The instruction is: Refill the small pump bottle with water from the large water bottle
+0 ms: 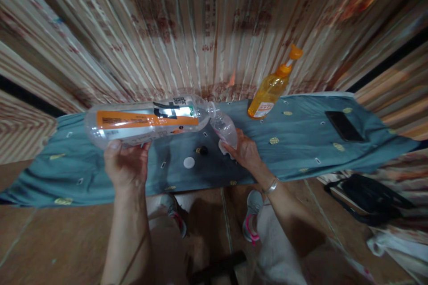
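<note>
My left hand (127,162) grips a large clear plastic bottle (147,120) with an orange and white label. The bottle lies nearly level in the air, its neck pointing right. My right hand (245,149) is closed around a small clear plastic bottle (224,128), tilted so that its top end meets the big bottle's mouth. Whether liquid is passing between them I cannot tell. Something white and crumpled (225,149) shows under my right fingers. Below the big bottle, a white round cap (189,162) and a small dark cap (203,150) rest on the cloth.
A teal patterned cloth (287,142) covers the narrow table. Toward the back stands an amber pump bottle (269,93), with a black phone (344,125) farther right. Striped curtains (200,31) hang behind. A black bag (371,196) sits at the lower right.
</note>
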### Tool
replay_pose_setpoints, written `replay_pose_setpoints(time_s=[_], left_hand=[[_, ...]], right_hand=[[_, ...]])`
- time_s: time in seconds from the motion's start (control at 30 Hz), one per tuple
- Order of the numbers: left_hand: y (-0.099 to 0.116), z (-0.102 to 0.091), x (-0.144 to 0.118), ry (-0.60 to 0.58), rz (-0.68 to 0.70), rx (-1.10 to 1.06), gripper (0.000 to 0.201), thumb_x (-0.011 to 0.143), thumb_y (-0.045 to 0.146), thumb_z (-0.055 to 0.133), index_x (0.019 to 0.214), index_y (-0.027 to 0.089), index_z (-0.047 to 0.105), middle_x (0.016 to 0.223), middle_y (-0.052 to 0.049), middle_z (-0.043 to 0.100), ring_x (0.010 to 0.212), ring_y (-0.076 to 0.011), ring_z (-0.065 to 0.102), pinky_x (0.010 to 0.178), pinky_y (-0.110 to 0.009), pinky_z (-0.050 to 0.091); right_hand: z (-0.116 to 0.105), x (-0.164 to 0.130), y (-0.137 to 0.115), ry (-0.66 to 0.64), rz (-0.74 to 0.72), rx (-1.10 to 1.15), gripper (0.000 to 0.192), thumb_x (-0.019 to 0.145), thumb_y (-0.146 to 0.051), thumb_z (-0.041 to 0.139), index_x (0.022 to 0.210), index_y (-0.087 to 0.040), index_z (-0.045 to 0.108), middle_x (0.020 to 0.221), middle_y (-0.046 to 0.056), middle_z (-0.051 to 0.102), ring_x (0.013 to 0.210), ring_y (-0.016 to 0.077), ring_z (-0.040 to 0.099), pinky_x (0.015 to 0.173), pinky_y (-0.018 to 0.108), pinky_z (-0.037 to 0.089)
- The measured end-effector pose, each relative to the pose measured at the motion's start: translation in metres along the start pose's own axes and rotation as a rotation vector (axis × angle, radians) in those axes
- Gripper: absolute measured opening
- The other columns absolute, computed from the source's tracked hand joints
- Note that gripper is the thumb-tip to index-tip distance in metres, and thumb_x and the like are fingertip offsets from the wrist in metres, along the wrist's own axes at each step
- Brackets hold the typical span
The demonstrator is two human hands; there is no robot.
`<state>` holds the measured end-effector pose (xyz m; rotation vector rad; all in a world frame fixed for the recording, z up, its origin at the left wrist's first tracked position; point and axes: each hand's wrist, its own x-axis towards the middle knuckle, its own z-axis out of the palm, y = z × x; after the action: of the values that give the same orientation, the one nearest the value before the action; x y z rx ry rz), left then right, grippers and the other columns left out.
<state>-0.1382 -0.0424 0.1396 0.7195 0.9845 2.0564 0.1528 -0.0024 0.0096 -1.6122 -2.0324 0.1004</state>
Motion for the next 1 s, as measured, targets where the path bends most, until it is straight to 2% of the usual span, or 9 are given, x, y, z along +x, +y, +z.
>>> replay_pose_setpoints(time_s=[0.23,0.5,0.67,0.83,1.0], left_hand=[[-0.0003,-0.0005,-0.0003,0.002,0.003,0.006,0.066,0.05,0.048,0.092,0.111,0.028,0.076,0.106,-0.005,0.083,0.121,-0.0306,0.074,0.078,-0.029,0.063],[-0.0017,-0.002,0.0004,0.008,0.004,0.01,0.056,0.051,0.047,0.089,0.103,0.03,0.077,0.106,-0.002,0.083,0.119,-0.0306,0.075,0.078,-0.03,0.063],[-0.0014,-0.0016,0.0004,0.036,0.0,0.016,0.059,0.048,0.049,0.089,0.1,0.025,0.076,0.105,-0.006,0.082,0.122,-0.0315,0.072,0.076,-0.029,0.062],[-0.0009,-0.0032,0.0004,-0.007,0.002,0.027,0.063,0.051,0.049,0.09,0.109,0.029,0.075,0.105,-0.005,0.081,0.122,-0.0306,0.071,0.084,-0.032,0.061],[-0.0014,-0.004,0.0013,-0.01,-0.003,0.014,0.064,0.05,0.05,0.092,0.106,0.025,0.074,0.105,-0.008,0.081,0.122,-0.0312,0.071,0.083,-0.031,0.061]], right_hand=[[0.0,0.0002,-0.0002,-0.008,0.003,0.008,0.057,0.104,-0.052,0.066,0.144,-0.012,0.059,0.106,0.022,0.081,0.096,0.0354,0.08,0.084,0.049,0.066],[-0.001,0.0001,-0.0011,0.003,0.007,0.036,0.054,0.104,-0.052,0.066,0.141,-0.014,0.06,0.106,0.021,0.081,0.096,0.0358,0.08,0.084,0.051,0.067],[-0.0001,0.0001,0.0001,0.017,-0.002,0.037,0.056,0.104,-0.056,0.065,0.14,-0.014,0.061,0.104,0.021,0.081,0.094,0.0354,0.08,0.083,0.049,0.066],[0.0001,-0.0003,-0.0001,0.008,0.007,0.008,0.058,0.103,-0.056,0.066,0.142,-0.013,0.059,0.103,0.021,0.081,0.093,0.036,0.08,0.081,0.049,0.066],[-0.0015,0.0,-0.0015,-0.001,0.008,0.011,0.055,0.103,-0.053,0.067,0.14,-0.013,0.06,0.106,0.021,0.081,0.096,0.0352,0.08,0.084,0.047,0.066]])
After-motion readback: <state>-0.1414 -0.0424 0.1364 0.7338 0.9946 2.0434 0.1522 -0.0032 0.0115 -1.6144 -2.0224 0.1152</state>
